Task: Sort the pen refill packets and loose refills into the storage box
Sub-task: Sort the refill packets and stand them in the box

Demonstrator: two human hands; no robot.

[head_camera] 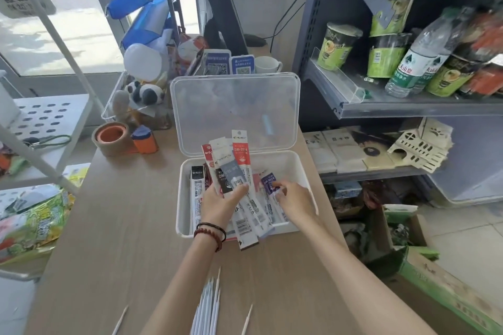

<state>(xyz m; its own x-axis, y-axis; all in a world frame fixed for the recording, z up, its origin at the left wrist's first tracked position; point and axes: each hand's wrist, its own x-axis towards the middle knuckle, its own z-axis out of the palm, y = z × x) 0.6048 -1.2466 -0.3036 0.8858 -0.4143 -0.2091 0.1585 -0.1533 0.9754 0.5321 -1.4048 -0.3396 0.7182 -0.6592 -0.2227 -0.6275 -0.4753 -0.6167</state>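
Clamped in left grip [217,201]: fanned refill packets [236,160] over storage box [294,160], long axes near-to-far, hang-hole ends pointed up and away. Pinched by right grip [294,197]: purple packet [268,181] inside box. Found print blurred, and loose refills [208,299] on tabletop [122,226] cut off at frame edge.

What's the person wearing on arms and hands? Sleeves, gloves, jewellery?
No sleeves or gloves in view; both forearms are bare. The wrist of the left hand carries a dark red beaded bracelet and a thin black cord bracelet. The right hand shows no ring, watch or band.
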